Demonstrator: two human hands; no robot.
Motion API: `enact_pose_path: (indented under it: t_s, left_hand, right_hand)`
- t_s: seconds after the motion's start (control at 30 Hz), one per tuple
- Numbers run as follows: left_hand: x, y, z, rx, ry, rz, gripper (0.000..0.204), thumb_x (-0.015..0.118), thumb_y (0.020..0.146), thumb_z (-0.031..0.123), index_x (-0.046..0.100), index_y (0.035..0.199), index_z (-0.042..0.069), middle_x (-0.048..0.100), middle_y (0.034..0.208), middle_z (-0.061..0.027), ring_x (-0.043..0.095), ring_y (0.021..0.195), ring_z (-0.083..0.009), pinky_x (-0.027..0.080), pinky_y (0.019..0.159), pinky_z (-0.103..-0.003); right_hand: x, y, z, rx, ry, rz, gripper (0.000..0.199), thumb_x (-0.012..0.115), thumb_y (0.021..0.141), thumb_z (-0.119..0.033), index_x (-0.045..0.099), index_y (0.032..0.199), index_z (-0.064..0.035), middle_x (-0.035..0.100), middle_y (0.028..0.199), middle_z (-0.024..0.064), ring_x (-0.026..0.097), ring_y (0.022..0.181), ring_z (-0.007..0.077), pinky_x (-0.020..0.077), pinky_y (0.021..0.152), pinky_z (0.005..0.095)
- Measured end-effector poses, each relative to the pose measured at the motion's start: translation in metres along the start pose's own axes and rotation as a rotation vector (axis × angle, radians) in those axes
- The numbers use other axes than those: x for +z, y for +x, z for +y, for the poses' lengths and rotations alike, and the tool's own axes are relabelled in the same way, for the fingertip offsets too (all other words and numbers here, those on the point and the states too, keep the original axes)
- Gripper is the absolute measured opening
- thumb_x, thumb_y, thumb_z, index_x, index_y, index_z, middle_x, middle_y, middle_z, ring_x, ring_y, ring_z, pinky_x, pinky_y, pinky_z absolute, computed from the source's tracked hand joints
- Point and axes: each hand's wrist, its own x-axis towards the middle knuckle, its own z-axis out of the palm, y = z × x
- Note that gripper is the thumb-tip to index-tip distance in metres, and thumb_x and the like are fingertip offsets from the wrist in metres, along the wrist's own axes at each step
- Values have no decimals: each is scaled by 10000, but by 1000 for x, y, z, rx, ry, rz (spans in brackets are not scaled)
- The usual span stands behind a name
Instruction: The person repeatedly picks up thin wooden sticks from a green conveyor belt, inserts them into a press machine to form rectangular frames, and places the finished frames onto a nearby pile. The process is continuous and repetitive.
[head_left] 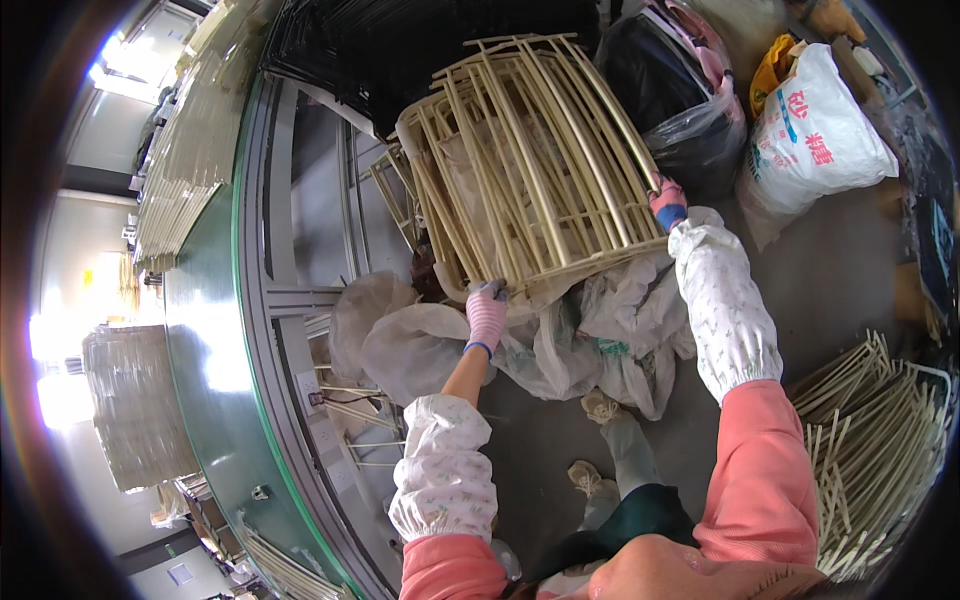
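Observation:
A stack of beige metal wire racks (545,190) with parallel bars lies in front of me, with thin translucent sheeting under and between its bars. My left hand (487,315), in a pink-striped glove, is closed on its near left corner. At the near right edge, my right hand (667,200), in a pink and blue glove, grips the side of the stack. Its fingertips are partly hidden by the bars. Crumpled translucent plastic bags (590,350) hang below the near edge of the stack. Both my forearms wear white flowered sleeve covers.
A green-topped workbench (215,330) runs along my left, with stacked pale strips (190,160) and a wrapped bundle (137,405). Black material lies behind the racks. A white woven sack (820,140) and a bag-lined container (690,110) stand right. Loose beige rods (870,450) fill the lower right.

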Motion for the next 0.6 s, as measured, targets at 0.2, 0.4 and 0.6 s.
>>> enact_pose_path:
  t_s: [0.2, 0.4, 0.6]
  left_hand:
    - [4, 27, 29, -73, -157, -28, 195, 655, 775, 148, 690, 952, 75, 656, 879, -177, 629, 785, -321, 505, 736, -349]
    - [-4, 46, 60, -115, 146, -150, 252, 630, 795, 171, 662, 1035, 102, 659, 944, -141, 631, 850, -316, 512, 754, -365]
    - [-17, 39, 78, -187, -61, -97, 350, 589, 815, 191, 575, 1147, 79, 564, 1202, -122, 546, 1086, -297, 470, 896, -378]
  right_hand:
    - [-5, -5, 15, 336, 103, -549, 463, 692, 716, -99, 594, 1169, -98, 627, 1130, 107, 602, 1027, 252, 467, 879, 331]
    - [-17, -62, -28, -164, 565, -145, 505, 392, 731, 171, 677, 1012, -136, 616, 1132, 89, 546, 1111, 245, 410, 971, 328]
    - [-48, -119, -95, -242, -341, -509, 576, 526, 713, -114, 456, 1285, -110, 514, 1247, 162, 443, 1196, 336, 333, 1039, 421]
